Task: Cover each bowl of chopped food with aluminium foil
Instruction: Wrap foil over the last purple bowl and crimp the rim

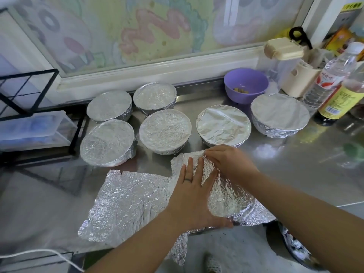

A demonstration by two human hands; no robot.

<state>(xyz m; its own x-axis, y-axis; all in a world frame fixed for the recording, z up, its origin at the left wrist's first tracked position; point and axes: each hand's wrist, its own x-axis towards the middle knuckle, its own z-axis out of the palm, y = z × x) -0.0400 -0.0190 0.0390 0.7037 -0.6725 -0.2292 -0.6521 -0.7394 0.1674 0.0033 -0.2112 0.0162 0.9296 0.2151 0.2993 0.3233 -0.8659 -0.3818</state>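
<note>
Item: crumpled silver aluminium foil sheet [128,200], irregular in outline and notched along its far left edge. It was laid near the front of the tabletop, with one corner hung over the near edge.

The left hand [191,196] was laid flat on it, fingers straight and pressed down. The far edge was pinched by the curled fingertips of the right hand [230,162]. Whether anything lay beneath the domed right part could not be told.

Behind: six round foil-capped bowls [165,131], tops drawn taut, skirts crimped.

Further back: purple plastic bowl [254,81], uncovered, with a few yellow chopped pieces [240,90] inside.

Support: brushed steel tabletop [295,164], reflective.

Risk, as judged: the thin, creased foil might be torn at the notch if pulled, and the overhung corner might be dragged off.
</note>
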